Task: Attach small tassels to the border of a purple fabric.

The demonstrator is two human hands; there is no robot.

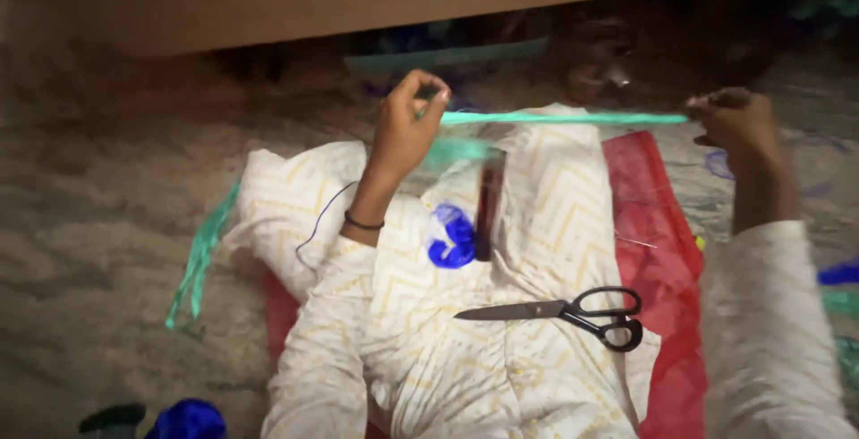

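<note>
Though blurred, green strip [564, 119] between hands

Glossy green ribbon [564, 119]; matt metal scissors [573, 311] on patterned cloth [537, 224].

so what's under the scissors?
The black-handled scissors lie on cream zigzag-patterned cloth. Red fabric shows past the cloth's right edge; how far it runs beneath the scissors is covered.

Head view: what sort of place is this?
Probably a home floor used for sewing or craft: a patterned carpet, black-handled scissors lying on cream cloth, and a green strip stretched between both hands.
</note>
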